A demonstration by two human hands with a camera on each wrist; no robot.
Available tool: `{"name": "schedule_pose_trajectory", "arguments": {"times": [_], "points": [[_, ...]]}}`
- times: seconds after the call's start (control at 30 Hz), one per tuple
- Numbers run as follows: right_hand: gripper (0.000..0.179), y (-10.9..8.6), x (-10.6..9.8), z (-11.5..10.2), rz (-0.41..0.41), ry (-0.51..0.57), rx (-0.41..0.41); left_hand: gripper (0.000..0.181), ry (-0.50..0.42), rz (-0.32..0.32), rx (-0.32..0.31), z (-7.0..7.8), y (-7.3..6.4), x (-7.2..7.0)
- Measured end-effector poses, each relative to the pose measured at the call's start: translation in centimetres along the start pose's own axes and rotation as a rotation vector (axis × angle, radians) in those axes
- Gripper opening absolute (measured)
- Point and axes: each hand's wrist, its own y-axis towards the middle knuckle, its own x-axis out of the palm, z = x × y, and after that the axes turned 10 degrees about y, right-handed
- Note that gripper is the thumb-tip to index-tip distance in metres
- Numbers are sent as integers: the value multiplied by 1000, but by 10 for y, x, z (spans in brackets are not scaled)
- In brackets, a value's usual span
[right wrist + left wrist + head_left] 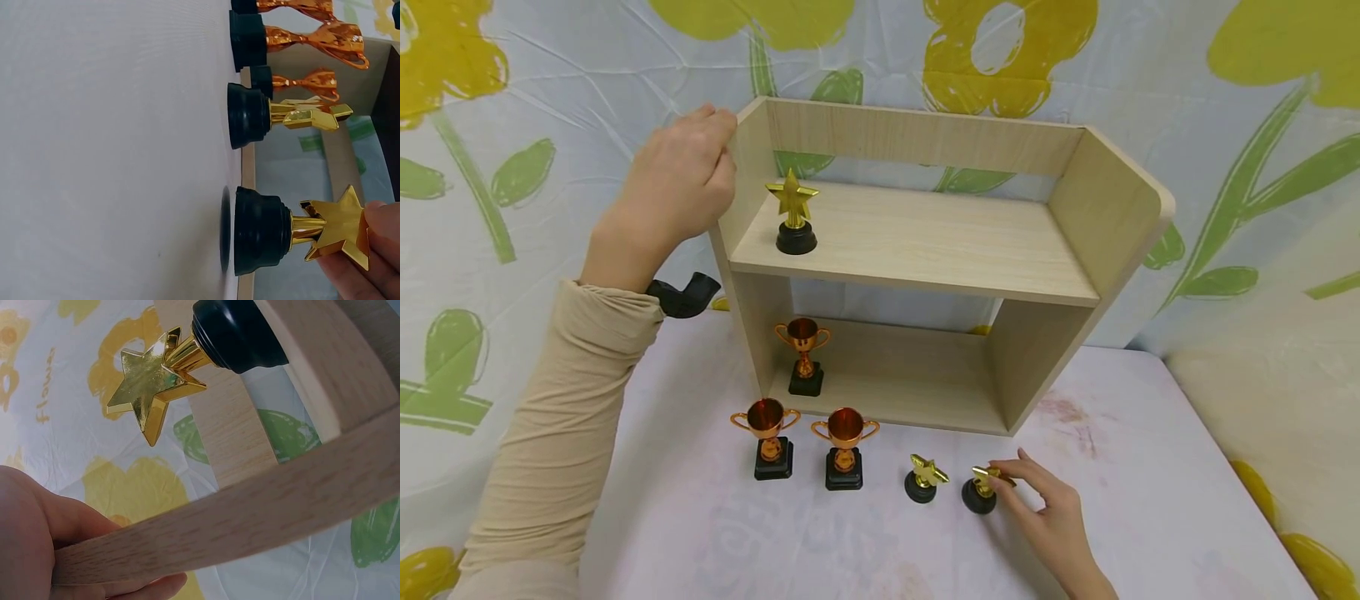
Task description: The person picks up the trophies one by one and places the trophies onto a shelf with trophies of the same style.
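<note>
My left hand grips the top left edge of a light wooden two-level shelf; the left wrist view shows its fingers curled round that edge. A gold star trophy on a black base stands at the left of the upper level and appears close up as the star trophy. My right hand pinches the star of a second gold star trophy standing on the table; the star trophy has my fingertips on its star.
Another star trophy stands just left of the held one. Two copper cup trophies stand in front of the shelf, a third cup inside its lower level. A floral cloth hangs behind the white table.
</note>
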Motion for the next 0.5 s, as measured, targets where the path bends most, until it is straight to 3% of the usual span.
{"name": "schedule_pose_trajectory", "arguments": {"times": [0.5], "points": [[41,10,-4,-1,1,23,-22,23,-10,-10,3,-1,1,0]]}}
